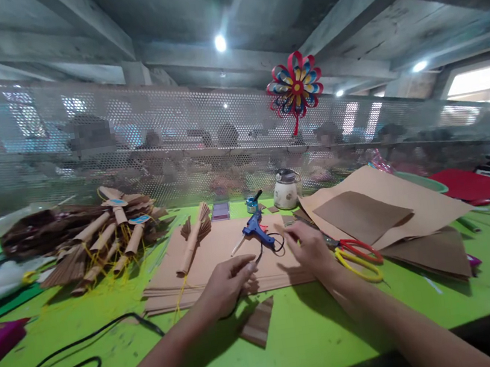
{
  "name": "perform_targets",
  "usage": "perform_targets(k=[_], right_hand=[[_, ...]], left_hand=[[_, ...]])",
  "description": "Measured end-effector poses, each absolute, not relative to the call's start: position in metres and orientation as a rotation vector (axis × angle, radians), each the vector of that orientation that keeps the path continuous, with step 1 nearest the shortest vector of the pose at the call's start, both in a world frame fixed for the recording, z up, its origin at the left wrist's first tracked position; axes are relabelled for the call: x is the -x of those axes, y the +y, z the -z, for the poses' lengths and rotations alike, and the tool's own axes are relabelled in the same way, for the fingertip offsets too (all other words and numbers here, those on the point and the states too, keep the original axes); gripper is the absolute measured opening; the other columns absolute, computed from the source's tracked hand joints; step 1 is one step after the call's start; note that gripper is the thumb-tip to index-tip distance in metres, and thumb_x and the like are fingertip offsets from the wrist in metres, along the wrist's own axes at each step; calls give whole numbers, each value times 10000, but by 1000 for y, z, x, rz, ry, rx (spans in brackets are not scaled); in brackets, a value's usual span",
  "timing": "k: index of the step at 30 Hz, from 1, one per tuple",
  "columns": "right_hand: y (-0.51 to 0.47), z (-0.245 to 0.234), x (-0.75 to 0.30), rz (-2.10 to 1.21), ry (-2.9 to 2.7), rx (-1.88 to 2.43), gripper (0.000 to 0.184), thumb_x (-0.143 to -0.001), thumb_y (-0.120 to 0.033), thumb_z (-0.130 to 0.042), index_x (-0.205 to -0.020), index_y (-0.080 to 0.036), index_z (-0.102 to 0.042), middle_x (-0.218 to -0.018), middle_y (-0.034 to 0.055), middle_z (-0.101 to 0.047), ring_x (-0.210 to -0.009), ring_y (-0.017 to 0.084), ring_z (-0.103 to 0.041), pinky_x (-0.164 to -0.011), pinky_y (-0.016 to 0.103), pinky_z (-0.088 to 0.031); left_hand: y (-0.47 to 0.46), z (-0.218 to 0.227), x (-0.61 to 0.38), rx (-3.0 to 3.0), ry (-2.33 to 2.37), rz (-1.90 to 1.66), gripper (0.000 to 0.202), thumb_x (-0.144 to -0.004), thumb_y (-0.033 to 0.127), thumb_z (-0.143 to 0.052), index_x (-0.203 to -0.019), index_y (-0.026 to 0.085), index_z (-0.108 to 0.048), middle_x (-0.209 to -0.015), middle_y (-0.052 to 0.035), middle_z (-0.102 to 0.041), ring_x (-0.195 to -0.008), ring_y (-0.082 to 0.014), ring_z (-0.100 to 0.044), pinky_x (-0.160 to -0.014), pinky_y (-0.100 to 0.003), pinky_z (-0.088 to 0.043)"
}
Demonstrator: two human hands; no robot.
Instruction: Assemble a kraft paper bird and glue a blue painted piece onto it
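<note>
My left hand [230, 283] is at the near edge of a stack of brown paper sheets [229, 237], fingers curled and thumb pressed in at the black cord of the glue gun. The blue glue gun [254, 226] lies on the stack, its pale glue stick pointing to the near left. Over the stack's right side is my right hand [306, 246], fingers bent together; what they hold, if anything, is hidden. Scissors with red and yellow handles [359, 261] lie beside my right wrist. A rolled paper piece with a pleated fan [193, 239] rests on the stack's left. A brown scrap [259, 322] lies in front.
Several similar rolled pieces with yellow strings [111, 236] are heaped at left. Larger brown sheets [385, 206] lie at right. A white jug [286, 190] and small blue jar [252, 205] stand behind. A black cable [59, 352] crosses the green table [330, 332]. A perforated screen [201, 129] rises behind.
</note>
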State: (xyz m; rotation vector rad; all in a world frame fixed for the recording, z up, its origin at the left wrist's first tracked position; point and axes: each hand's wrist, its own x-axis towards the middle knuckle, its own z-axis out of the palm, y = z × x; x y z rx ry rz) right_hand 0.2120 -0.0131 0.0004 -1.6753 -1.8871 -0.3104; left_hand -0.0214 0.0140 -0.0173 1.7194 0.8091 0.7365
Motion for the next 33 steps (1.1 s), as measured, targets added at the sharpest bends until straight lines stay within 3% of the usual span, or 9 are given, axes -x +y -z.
perform_targets(k=[2, 5, 8, 12, 16, 19, 24, 29, 33], right_hand=[[-17, 5, -186, 328, -2037, 1485, 184, -964, -155, -485, -919, -165, -663, -879, 91, -679, -826, 199, -612, -762, 291, -453], [-18, 15, -152, 370, -2188, 1257, 86, -898, -223, -625, -896, -144, -658, -832, 97, -665, -753, 212, -576, -681, 308, -441], [-16, 24, -131, 430, -2208, 1129, 80, -893, -135, -571, -915, -126, -648, -858, 121, -666, -796, 232, -567, -701, 335, -452], [-19, 27, -124, 356, -2130, 1027, 167, -923, -124, -480, -848, -160, -625, -842, 112, -652, -787, 224, -564, -687, 329, -473], [-29, 21, -126, 78, -2049, 864, 158, -911, -148, -518, -791, -187, -613, -832, 81, -637, -791, 191, -588, -691, 288, -496], [-30, 12, -132, -61, -1949, 851, 161, -909, -161, -542, -784, -191, -639, -806, 62, -636, -767, 174, -601, -690, 278, -497], [-2, -6, -168, -176, -1778, 1200, 188, -868, -193, -581, -692, -185, -646, -705, 28, -632, -683, 159, -578, -682, 277, -466], [61, -15, -231, -308, -1567, 1546, 185, -940, -231, -586, -842, -121, -698, -816, 55, -689, -787, 185, -649, -766, 328, -524], [119, -24, -270, -493, -1463, 1785, 338, -967, -344, -625, -1252, -163, -610, -1235, 97, -640, -1023, 228, -662, -854, 430, -572]], left_hand=[[16, 16, 19, -1578, 767, -758, 657, -858, 615, -545, -1294, 123, -555, -1075, -150, -635, -848, -209, -646, -756, -355, -531], [16, 12, 18, -1458, 704, -783, 585, -771, 648, -662, -1078, 151, -633, -1016, -132, -647, -889, -224, -641, -774, -333, -538], [16, 11, 19, -1383, 685, -818, 534, -695, 638, -750, -887, 154, -635, -879, -85, -633, -799, -189, -603, -693, -280, -509], [20, 18, 22, -1274, 708, -836, 545, -632, 597, -822, -846, 139, -621, -743, -25, -599, -667, -131, -562, -633, -244, -462], [24, 26, 24, -1218, 741, -829, 529, -614, 556, -862, -774, 132, -589, -676, -1, -579, -587, -99, -538, -575, -216, -414], [27, 30, 25, -1207, 761, -826, 547, -577, 489, -896, -887, 141, -610, -640, 26, -573, -527, -80, -512, -530, -200, -378], [28, 30, 24, -1242, 798, -851, 774, -562, 381, -898, -1216, 190, -530, -546, 112, -471, -469, -88, -505, -488, -191, -329], [21, 31, 20, -1321, 805, -858, 540, -650, 338, -803, -1089, 171, -536, -533, 136, -376, -440, -62, -443, -489, -202, -314], [19, 37, 16, -1399, 833, -824, 408, -691, 310, -731, -1022, 154, -550, -579, 63, -522, -457, -81, -478, -462, -213, -301]])
